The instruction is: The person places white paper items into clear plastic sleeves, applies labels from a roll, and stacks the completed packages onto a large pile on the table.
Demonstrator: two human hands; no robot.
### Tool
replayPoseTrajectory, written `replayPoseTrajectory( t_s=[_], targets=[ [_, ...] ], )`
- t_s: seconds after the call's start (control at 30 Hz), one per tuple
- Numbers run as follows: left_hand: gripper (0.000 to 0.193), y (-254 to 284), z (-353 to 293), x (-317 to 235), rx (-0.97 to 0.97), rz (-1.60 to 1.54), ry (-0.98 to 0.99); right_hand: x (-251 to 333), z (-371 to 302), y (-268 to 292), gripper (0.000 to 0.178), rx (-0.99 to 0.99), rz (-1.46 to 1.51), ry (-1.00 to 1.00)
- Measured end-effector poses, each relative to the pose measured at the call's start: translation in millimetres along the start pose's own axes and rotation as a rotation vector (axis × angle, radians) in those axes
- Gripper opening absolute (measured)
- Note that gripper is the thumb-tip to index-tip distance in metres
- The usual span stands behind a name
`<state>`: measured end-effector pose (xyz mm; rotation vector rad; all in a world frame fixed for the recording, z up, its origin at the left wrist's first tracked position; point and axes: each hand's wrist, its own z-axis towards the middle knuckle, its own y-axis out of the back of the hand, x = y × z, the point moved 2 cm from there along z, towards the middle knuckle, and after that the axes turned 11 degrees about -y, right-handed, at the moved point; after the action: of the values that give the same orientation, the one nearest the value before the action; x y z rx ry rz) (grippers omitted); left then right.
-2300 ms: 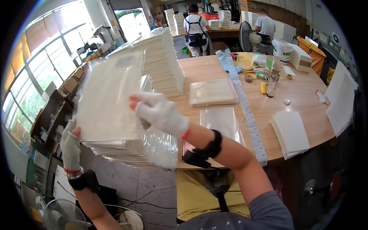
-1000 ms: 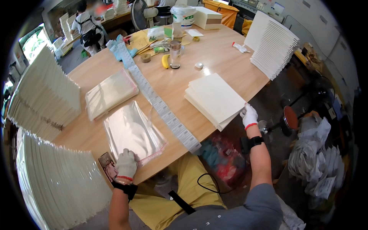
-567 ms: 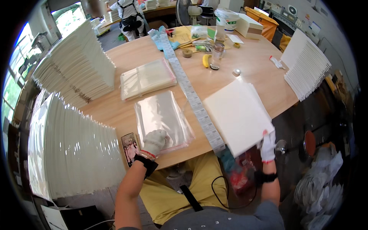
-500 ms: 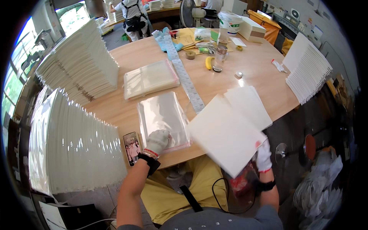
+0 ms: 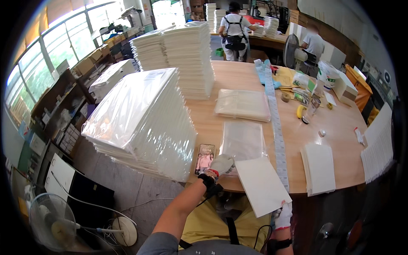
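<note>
My right hand point(image 5: 284, 216), in a white glove, grips the lower right corner of a white board point(image 5: 262, 185). The board is tilted, with its upper left edge over the near part of a stack of clear plastic bags point(image 5: 243, 138). At the near left of that stack is my gloved left hand point(image 5: 222, 164), its fingers curled closed on the top bag's edge; the fingertips are partly hidden. A phone point(image 5: 205, 159) lies just left of this hand. Farther right, a small pile of white boards point(image 5: 318, 169) rests by the table's near edge.
Tall stacks of bagged boards stand left, one near point(image 5: 148, 127) and one farther point(image 5: 187, 59). Beyond the bags lie another bag pile point(image 5: 243, 104) and a long paper strip point(image 5: 275, 123). A banana point(image 5: 300, 111), a glass point(image 5: 312, 108) and a standing fan point(image 5: 291, 52) are farther off.
My view has swung to the left. The white board in my right hand has moved left, toward the clear bags and away from the loose pile. My left hand stays at the bags' near edge.
</note>
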<state>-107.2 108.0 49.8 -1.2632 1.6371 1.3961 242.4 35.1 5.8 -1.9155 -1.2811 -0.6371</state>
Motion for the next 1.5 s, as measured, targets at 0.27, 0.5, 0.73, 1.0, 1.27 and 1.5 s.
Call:
replayPoseTrajectory(
  t_s=[0.27,0.5,0.73,1.0,1.27,1.5],
  targets=[
    [0.021,-21,-18,5,-0.335,0.582,-0.442,4,-29,1,0.009,-0.043,0.018,-0.021],
    [0.021,-69,-26,30,-0.277,0.119,-0.516,6,-29,-1,0.011,-0.048,0.084,-0.034],
    [0.036,-168,6,101,0.040,-0.204,-0.606,-3,-35,-5,0.015,0.049,0.107,-0.150],
    [0.034,-198,-119,132,0.233,-0.502,-0.369,-63,-48,-6,0.012,0.110,0.198,-0.259],
    [0.024,-180,-111,112,0.070,-0.222,-0.090,-75,21,-56,0.015,0.282,0.439,-0.101],
    [0.019,-158,-115,96,0.026,-0.359,-0.075,-51,-2,-54,0.041,0.366,0.448,-0.084]
  ],
)
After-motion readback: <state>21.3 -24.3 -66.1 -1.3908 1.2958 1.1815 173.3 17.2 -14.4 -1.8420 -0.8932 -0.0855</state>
